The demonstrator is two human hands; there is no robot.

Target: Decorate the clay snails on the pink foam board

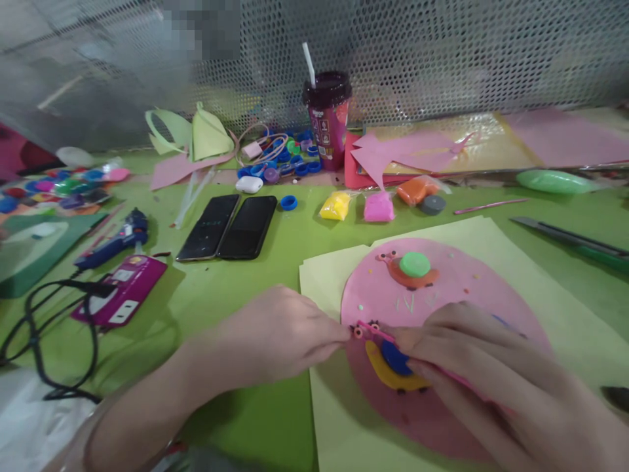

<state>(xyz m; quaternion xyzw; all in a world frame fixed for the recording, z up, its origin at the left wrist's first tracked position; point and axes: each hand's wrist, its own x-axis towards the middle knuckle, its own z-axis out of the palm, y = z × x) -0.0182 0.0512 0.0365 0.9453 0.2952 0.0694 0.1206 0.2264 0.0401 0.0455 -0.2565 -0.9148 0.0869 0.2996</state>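
Note:
A pink paper disc [457, 282] lies on pale yellow sheets [496, 239] on the green table. On it sits an orange clay snail with a green shell [411, 269]. Nearer me is a yellow clay snail with a blue shell [393, 367]. My left hand [280, 334] pinches at the small pink eye-stalks by that snail's head, fingers pressed together. My right hand [472, 367] is closed on a thin pink stick [376, 330] that reaches across the yellow snail to the same spot.
Two black phones [228, 226] lie side by side at centre. Behind them stand a maroon cup with a straw [328, 118], clay lumps in yellow [335, 205], pink [378, 208] and orange [417, 190], blue bottle caps [289, 202], a glue gun [115, 241] and black glasses [44, 328].

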